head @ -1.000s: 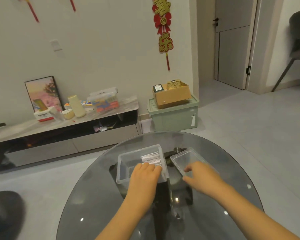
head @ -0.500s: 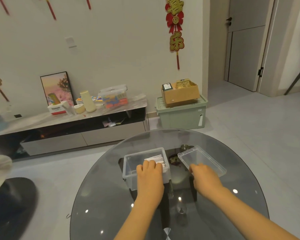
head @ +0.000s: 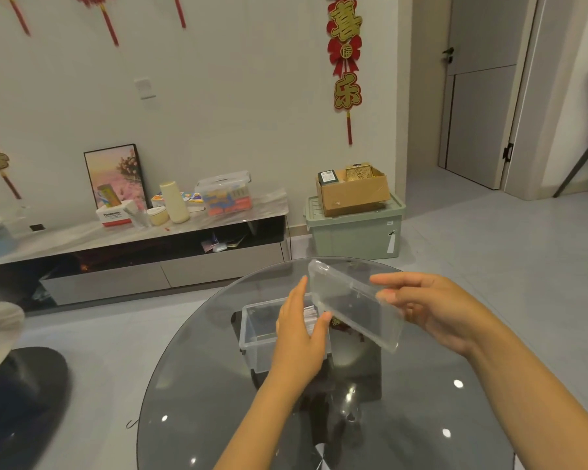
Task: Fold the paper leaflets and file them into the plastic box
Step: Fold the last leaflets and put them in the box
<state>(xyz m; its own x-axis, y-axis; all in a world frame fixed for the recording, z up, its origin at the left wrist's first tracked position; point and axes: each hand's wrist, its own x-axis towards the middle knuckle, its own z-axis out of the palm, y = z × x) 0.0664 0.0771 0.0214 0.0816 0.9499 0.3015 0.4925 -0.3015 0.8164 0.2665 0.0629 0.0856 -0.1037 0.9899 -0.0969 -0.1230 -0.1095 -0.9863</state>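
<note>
Glass table (head: 218, 385); lid (head: 355, 305) between both hands (left (head: 301, 337) perhaps touching, right (head: 431, 310) pinching).

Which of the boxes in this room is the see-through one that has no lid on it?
The clear box on the glass table, under the left hand. The clear bin on the console is lidded.

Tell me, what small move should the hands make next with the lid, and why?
Probably lower the lid onto the box and level it. The right hand holds it tilted in the air above the box's right side, the left hand touches its near corner, and folded leaflets already stand inside the open box.
</note>
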